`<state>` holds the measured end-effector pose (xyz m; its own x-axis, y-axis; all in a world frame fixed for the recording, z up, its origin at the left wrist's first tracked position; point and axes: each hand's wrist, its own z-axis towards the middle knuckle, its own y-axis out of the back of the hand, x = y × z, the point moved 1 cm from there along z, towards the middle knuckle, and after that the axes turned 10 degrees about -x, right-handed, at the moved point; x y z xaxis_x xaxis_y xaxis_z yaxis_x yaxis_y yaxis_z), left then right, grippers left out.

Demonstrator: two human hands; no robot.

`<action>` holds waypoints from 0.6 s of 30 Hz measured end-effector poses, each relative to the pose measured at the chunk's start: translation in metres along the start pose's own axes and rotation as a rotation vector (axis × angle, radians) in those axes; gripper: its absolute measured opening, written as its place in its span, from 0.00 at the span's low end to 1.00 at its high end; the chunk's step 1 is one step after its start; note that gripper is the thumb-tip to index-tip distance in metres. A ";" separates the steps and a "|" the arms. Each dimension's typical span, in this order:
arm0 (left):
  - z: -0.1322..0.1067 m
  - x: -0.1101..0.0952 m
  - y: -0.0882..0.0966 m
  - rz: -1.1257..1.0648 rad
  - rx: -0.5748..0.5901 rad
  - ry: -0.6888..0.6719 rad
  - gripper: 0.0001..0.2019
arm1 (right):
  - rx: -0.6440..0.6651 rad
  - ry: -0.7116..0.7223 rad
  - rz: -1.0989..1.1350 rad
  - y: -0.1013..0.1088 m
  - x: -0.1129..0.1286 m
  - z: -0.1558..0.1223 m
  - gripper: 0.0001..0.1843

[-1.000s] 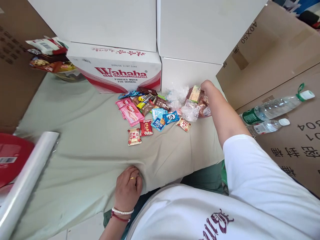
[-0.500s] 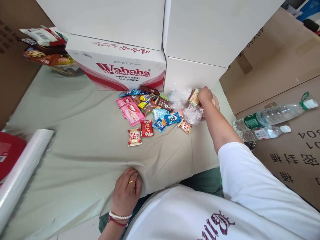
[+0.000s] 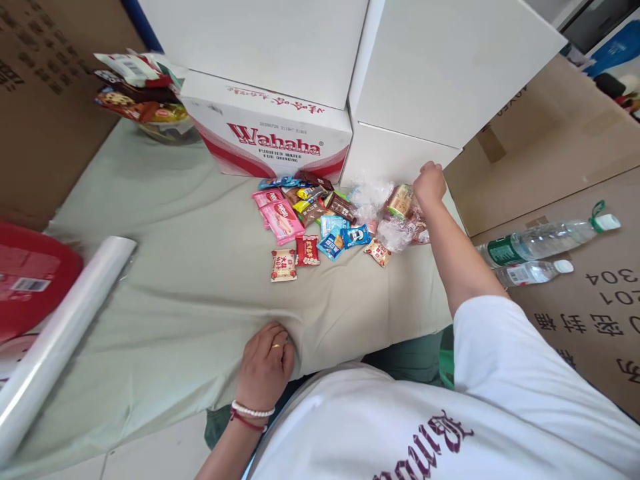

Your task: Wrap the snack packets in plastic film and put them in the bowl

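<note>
My right hand [image 3: 430, 187] is closed in a fist above the right end of a heap of snacks, close to the white box behind. Its fingertips are hidden, so what it may hold does not show. Just left of it lie a pack with a yellow-green label [image 3: 401, 200] and crumpled clear plastic packaging [image 3: 395, 235]. A small cream-coloured packet [image 3: 379, 253] is in front of these. My left hand [image 3: 266, 363], wearing a ring, rests on the cloth near the table's front edge. Its fingers are curled together, with nothing visible in them.
Pink wafer packs [image 3: 283, 222], blue packets [image 3: 355, 236] and a red packet [image 3: 307, 250] lie mid-table. Behind stand a Wahaha carton [image 3: 280, 143] and white boxes [image 3: 403, 157]. A plastic film roll [image 3: 65, 333] lies left. Water bottles [image 3: 550, 240] are at right.
My right hand has come up and away from the labelled pack, which now shows more fully. The whole view has shifted a little. My left hand stays on the cloth.
</note>
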<state>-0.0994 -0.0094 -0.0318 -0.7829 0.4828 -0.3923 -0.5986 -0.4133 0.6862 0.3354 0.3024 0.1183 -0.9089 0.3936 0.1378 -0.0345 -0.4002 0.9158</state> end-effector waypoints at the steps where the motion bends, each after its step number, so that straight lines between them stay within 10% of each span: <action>1: 0.000 0.000 0.000 -0.011 -0.003 0.009 0.09 | -0.026 0.028 0.055 0.010 -0.001 -0.011 0.25; 8: -0.001 0.003 0.007 -0.187 -0.112 0.084 0.09 | 0.246 0.291 0.119 0.041 -0.024 -0.156 0.14; 12: 0.015 -0.010 0.000 -0.495 -0.048 0.392 0.07 | 0.314 -0.047 0.745 0.043 -0.021 -0.228 0.15; 18: 0.060 -0.042 -0.027 -1.351 0.385 1.009 0.33 | 0.908 -0.444 1.381 0.046 0.030 -0.296 0.19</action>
<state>-0.0402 0.0276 0.0032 0.3194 -0.3924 -0.8626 -0.9149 0.1096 -0.3886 0.1830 0.0507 0.0530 0.1228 0.4311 0.8939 0.9902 -0.1136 -0.0813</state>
